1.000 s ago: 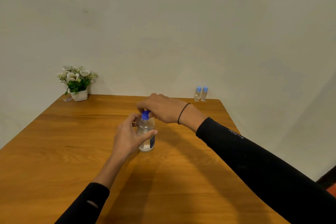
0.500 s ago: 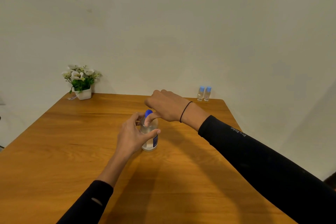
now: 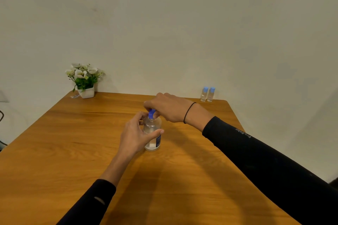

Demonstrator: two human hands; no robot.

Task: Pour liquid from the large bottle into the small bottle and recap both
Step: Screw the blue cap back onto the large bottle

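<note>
The large clear bottle (image 3: pixel 153 133) stands upright near the middle of the wooden table (image 3: pixel 73 151). It has a dark label low on its side. My left hand (image 3: pixel 136 134) wraps around its body from the left. My right hand (image 3: pixel 169 108) reaches in from the right, fingertips pinched on the blue cap (image 3: pixel 151 113) at the bottle's neck. Two small clear bottles (image 3: pixel 207 94) with light blue caps stand side by side at the table's far right corner, against the wall.
A white pot of white flowers (image 3: pixel 84 80) sits at the far left corner of the table. A pale wall runs close behind the table's back edge. The table's right edge slants off toward the lower right.
My right hand has stayed pinched on the blue cap and shifted slightly around it. The left hand keeps its hold on the bottle. The view drifted a little.
</note>
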